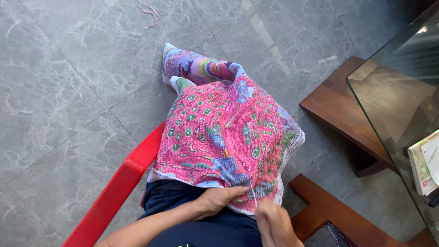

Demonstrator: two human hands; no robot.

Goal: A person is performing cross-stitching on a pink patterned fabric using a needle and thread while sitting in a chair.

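Note:
A large pink cross-stitch cloth [219, 132] with green dots, blue birds and a white border lies draped over my lap and hangs toward the floor. My left hand [218, 199] rests on its near edge, fingers pressing the fabric flat. Just to the right, my right hand [274, 224] pinches a thin pale thread [253, 192] that runs up to the cloth; a needle is too small to make out.
A red plastic chair arm [121, 183] runs along my left side. A glass-topped table [402, 96] with wooden legs stands at the right, a book [425, 164] on its lower part. Grey marble floor tiles [68, 82] spread beyond, with pink thread scraps [150, 11].

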